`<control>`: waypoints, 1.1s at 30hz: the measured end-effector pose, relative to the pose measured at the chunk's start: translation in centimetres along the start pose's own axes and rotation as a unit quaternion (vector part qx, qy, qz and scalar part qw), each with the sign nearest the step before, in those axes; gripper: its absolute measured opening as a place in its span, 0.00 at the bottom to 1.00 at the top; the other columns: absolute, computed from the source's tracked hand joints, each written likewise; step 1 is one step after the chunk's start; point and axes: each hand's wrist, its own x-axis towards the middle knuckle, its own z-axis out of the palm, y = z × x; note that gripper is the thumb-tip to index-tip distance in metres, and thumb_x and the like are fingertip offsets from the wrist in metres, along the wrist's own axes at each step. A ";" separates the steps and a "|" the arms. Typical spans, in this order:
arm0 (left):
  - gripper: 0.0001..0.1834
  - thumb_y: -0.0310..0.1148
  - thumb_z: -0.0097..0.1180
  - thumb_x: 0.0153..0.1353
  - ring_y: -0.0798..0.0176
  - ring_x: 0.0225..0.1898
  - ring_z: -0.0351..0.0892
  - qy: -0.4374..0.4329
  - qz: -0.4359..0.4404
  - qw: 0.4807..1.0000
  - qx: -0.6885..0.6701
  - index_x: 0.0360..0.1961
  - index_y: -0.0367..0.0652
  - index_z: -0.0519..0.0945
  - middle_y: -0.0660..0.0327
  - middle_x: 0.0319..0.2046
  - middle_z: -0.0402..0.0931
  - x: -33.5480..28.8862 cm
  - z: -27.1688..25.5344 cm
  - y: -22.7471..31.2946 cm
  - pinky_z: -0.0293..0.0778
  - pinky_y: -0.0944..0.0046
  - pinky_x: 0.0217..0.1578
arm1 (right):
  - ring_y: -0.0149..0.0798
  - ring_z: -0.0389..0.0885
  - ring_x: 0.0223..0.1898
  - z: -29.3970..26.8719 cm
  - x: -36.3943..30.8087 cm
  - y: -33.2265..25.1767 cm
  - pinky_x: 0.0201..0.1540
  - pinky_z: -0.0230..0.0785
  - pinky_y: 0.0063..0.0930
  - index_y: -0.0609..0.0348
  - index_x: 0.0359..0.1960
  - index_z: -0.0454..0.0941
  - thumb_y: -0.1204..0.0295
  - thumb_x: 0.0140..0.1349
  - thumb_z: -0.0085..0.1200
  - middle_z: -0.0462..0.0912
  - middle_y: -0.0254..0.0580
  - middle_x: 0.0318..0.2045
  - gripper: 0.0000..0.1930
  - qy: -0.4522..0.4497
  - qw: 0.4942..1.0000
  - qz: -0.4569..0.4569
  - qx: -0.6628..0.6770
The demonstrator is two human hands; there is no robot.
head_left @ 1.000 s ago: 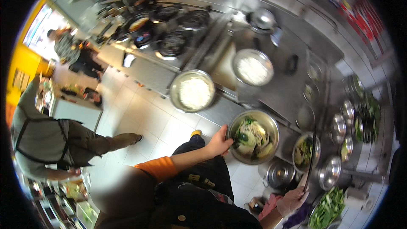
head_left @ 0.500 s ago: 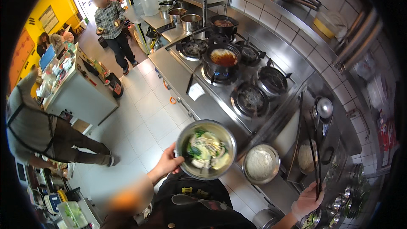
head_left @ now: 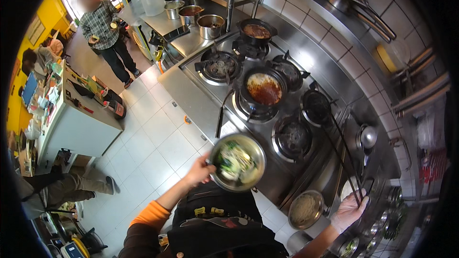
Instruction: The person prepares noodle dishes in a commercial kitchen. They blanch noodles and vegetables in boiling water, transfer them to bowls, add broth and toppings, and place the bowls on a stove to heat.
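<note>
Bright, even kitchen light glares off the steel counter (head_left: 306, 57); edges bend strongly inside a black rim.

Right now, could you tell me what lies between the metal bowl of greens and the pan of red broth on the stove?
In the head view, between the bowl and the pan lies only the pan's long handle over bare steel stovetop.

Orange sleeve, black printed apron, right glove

A pan of red sauce (head_left: 263, 89) sits on the stove (head_left: 287, 114); a person (head_left: 103, 24) stands beyond.
</note>
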 end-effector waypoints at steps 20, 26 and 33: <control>0.31 0.17 0.42 0.48 0.78 0.06 0.57 -0.023 0.265 0.964 0.022 0.58 0.43 0.64 0.66 0.22 0.70 17.2 -20.3 30.4 0.55 0.78 0.05 | 0.28 0.66 0.18 23.6 0.1 18.9 0.22 0.62 0.20 0.59 0.36 0.69 0.57 0.63 0.42 0.68 0.35 0.20 0.16 0.150 0.912 -0.179 -0.336; 0.32 0.21 0.42 0.50 0.77 0.07 0.61 -0.139 0.286 0.935 0.160 0.60 0.47 0.63 0.67 0.15 0.69 29.7 -21.5 41.3 0.57 0.76 0.06 | 0.44 0.80 0.26 37.0 4.8 33.6 0.28 0.75 0.30 0.66 0.45 0.69 0.62 0.64 0.43 0.77 0.50 0.35 0.18 0.098 0.937 -0.127 -0.311; 0.32 0.24 0.45 0.51 0.73 0.09 0.65 -0.223 0.329 0.882 0.254 0.60 0.53 0.64 0.64 0.15 0.70 40.9 -18.3 47.9 0.60 0.73 0.07 | 0.47 0.80 0.27 42.4 12.2 43.6 0.32 0.76 0.33 0.65 0.44 0.68 0.64 0.67 0.38 0.73 0.48 0.35 0.15 0.205 0.956 -0.046 -0.203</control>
